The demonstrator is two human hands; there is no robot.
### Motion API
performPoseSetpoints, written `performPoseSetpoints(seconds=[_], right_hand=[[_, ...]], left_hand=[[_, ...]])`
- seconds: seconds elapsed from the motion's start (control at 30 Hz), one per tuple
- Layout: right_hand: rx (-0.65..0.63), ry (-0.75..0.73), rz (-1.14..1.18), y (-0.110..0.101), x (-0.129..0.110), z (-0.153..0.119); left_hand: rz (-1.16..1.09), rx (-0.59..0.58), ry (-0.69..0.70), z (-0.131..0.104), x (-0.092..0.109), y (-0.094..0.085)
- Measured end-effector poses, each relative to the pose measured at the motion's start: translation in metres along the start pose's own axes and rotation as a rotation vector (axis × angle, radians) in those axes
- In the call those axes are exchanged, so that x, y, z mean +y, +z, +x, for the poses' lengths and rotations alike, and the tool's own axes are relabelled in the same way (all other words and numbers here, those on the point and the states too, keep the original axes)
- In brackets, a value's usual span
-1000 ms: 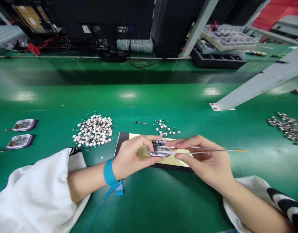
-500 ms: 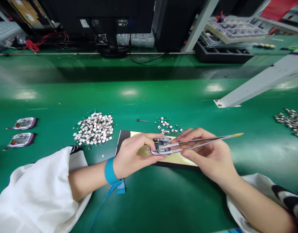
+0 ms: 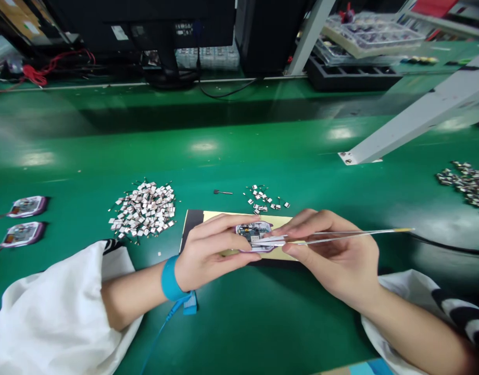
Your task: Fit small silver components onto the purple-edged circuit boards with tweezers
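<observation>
My left hand (image 3: 212,252) pinches a small purple-edged circuit board (image 3: 253,232) by its left side, just above a tan pad with a black border (image 3: 192,221). My right hand (image 3: 335,260) holds metal tweezers (image 3: 341,235) whose tips rest on the board's right part; the yellow-tipped end points right. A blue wrist strap (image 3: 169,279) with a cord circles my left wrist.
A large heap of small silver parts (image 3: 143,208) lies left of the pad, a smaller scatter (image 3: 263,199) behind it, another heap (image 3: 464,182) far right. Two purple boards (image 3: 23,219) lie at far left. A grey metal strut (image 3: 415,125) slants across the right. Black trays (image 3: 352,78) stand behind.
The tweezers have levelled out from a slightly raised angle, and both hands with the board have shifted a little left in view as the camera moved.
</observation>
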State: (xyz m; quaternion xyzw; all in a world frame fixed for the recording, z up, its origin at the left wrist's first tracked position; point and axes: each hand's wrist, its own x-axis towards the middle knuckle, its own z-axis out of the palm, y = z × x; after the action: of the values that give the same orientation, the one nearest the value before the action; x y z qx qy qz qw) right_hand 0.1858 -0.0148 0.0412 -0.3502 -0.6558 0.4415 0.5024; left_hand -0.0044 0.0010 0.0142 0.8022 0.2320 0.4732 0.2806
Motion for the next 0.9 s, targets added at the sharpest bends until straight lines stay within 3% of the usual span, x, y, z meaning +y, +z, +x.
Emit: performPoseSetpoints(seconds=[0.2, 0.37, 0.9], right_hand=[[0.034, -0.040, 0.052, 0.0005, -0.0027, -0.0019], [-0.014, -0.042, 0.036, -0.0012, -0.0028, -0.0043], [-0.070, -0.140, -0.072, -0.0032, -0.0015, -0.0056]], left_hand=[[-0.035, 0.042, -0.038, -0.0005, 0.0010, -0.0015], [-0.073, 0.080, -0.113, 0.0012, 0.0019, 0.0000], [-0.069, 0.071, -0.119, -0.0004, -0.0016, 0.0012]])
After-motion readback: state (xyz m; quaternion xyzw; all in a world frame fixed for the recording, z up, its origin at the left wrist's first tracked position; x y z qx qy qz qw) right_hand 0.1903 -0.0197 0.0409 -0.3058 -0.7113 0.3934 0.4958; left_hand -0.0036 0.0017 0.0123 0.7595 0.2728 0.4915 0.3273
